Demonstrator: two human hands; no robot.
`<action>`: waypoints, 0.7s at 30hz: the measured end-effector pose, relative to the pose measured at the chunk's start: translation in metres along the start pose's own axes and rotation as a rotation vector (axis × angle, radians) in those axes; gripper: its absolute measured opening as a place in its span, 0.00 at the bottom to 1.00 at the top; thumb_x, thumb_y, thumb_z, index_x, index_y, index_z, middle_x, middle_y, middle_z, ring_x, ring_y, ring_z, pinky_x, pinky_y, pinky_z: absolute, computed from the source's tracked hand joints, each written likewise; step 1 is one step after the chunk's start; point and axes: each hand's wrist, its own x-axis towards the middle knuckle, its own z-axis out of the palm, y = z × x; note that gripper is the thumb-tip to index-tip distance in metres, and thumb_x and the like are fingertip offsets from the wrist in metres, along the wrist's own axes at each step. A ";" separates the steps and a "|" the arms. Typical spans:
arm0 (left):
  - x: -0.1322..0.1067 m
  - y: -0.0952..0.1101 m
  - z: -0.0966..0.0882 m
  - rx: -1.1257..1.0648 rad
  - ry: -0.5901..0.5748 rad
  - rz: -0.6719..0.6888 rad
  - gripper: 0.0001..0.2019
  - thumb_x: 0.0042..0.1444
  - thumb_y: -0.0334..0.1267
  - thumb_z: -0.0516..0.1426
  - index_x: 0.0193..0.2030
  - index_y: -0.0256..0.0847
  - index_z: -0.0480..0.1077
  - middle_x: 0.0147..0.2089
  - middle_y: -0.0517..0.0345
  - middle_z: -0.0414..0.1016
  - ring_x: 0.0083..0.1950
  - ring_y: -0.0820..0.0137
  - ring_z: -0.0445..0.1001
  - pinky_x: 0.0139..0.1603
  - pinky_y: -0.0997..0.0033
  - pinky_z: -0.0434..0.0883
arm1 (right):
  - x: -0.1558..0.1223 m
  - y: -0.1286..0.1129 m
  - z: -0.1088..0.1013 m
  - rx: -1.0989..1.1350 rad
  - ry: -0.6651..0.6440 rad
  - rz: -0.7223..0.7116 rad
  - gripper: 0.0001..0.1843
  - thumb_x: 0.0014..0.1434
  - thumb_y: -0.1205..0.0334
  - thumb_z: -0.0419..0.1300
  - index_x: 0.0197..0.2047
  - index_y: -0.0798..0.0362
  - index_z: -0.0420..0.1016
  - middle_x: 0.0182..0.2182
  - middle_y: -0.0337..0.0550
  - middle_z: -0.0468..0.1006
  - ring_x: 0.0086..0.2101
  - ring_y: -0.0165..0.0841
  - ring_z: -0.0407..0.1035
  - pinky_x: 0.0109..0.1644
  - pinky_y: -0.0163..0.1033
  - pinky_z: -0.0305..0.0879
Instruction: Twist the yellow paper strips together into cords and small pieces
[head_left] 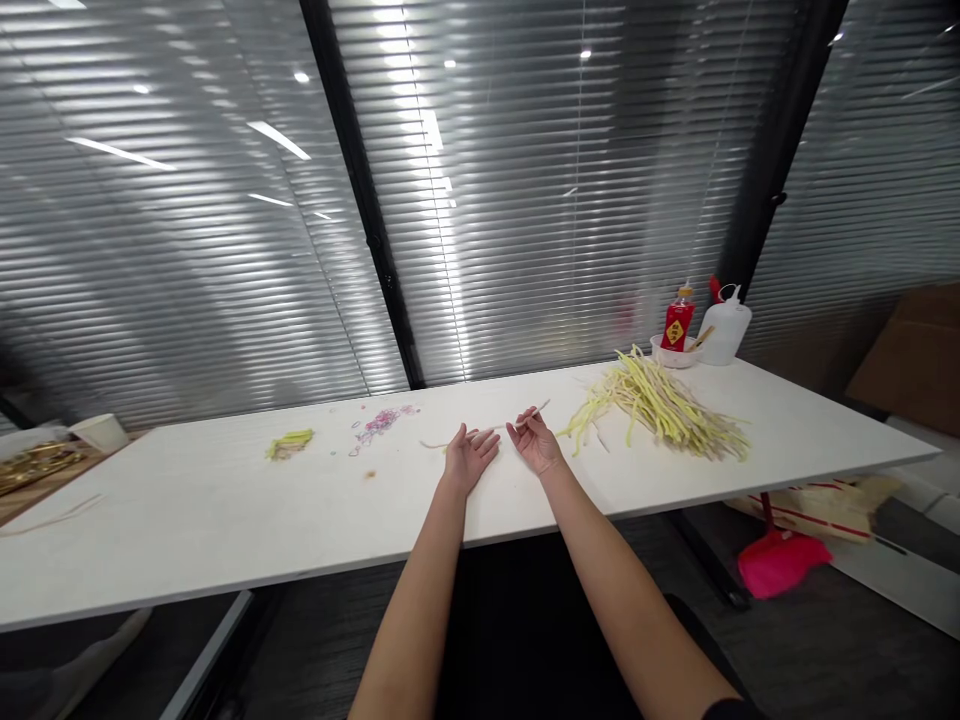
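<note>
A long, thin, pale stalk [487,430] runs across both hands above the middle of the table. My right hand [536,442] pinches it between thumb and fingers, and one tip sticks out at the upper right. My left hand [469,460] is turned palm up with its fingers stretched out; the stalk passes by its thumb and its other end shows at the left. To the right of my hands lies a big loose pile of yellow-green stalks [667,410]. A small bundle of short yellow-green pieces [289,444] rests on the left.
Pink and purple rubber bands [384,424] are scattered on the white table [247,520]. A red-labelled bottle [678,322] stands in a clear bowl [673,357] beside a white squeeze bottle [724,330]. A pink dustpan [784,562] is on the floor; blinds line the back.
</note>
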 end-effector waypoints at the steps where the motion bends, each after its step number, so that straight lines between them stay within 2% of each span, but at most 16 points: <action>1: 0.001 0.000 0.000 0.002 0.007 0.032 0.17 0.53 0.47 0.56 0.43 0.37 0.63 0.55 0.39 0.65 0.49 0.57 0.72 0.45 0.58 0.71 | 0.000 0.000 -0.001 -0.003 0.002 0.003 0.13 0.45 0.74 0.65 0.32 0.48 0.72 0.30 0.27 0.77 0.33 0.24 0.72 0.47 0.39 0.69; 4: 0.002 0.001 0.000 0.029 0.079 0.154 0.15 0.54 0.43 0.57 0.47 0.43 0.63 0.54 0.48 0.67 0.42 0.65 0.74 0.40 0.62 0.71 | 0.004 0.000 -0.004 -0.010 0.054 -0.026 0.12 0.47 0.73 0.65 0.33 0.47 0.72 0.32 0.27 0.77 0.34 0.23 0.72 0.45 0.36 0.70; 6: 0.003 0.000 0.001 0.054 0.133 0.196 0.14 0.54 0.40 0.56 0.48 0.44 0.65 0.50 0.50 0.69 0.37 0.69 0.74 0.37 0.67 0.71 | 0.008 0.001 -0.006 -0.009 0.106 -0.071 0.12 0.47 0.72 0.65 0.34 0.46 0.72 0.33 0.27 0.77 0.35 0.23 0.72 0.45 0.35 0.70; 9: 0.006 -0.001 0.001 0.080 0.173 0.227 0.11 0.55 0.37 0.56 0.45 0.40 0.67 0.42 0.52 0.70 0.31 0.74 0.73 0.33 0.73 0.70 | 0.013 0.000 -0.008 -0.036 0.175 -0.165 0.12 0.47 0.70 0.66 0.34 0.46 0.72 0.34 0.28 0.76 0.36 0.23 0.72 0.47 0.35 0.70; 13: 0.009 -0.004 -0.001 0.071 0.198 0.262 0.05 0.55 0.30 0.55 0.39 0.35 0.68 0.32 0.55 0.69 0.28 0.78 0.71 0.33 0.78 0.70 | 0.015 -0.002 -0.010 -0.071 0.226 -0.241 0.11 0.47 0.68 0.66 0.34 0.48 0.71 0.36 0.32 0.76 0.37 0.24 0.71 0.50 0.34 0.69; 17: 0.011 -0.005 -0.002 0.066 0.196 0.266 0.05 0.54 0.25 0.54 0.37 0.33 0.68 0.30 0.54 0.70 0.29 0.78 0.72 0.35 0.79 0.71 | 0.016 0.001 -0.010 -0.129 0.244 -0.210 0.14 0.45 0.70 0.67 0.37 0.49 0.72 0.41 0.36 0.75 0.40 0.26 0.71 0.50 0.34 0.69; 21: 0.010 -0.004 0.000 0.029 0.225 0.265 0.05 0.54 0.23 0.54 0.37 0.33 0.67 0.28 0.55 0.69 0.29 0.79 0.72 0.36 0.81 0.72 | 0.016 0.008 -0.009 -0.263 0.224 -0.112 0.19 0.42 0.71 0.68 0.39 0.49 0.74 0.45 0.40 0.74 0.38 0.28 0.71 0.50 0.37 0.68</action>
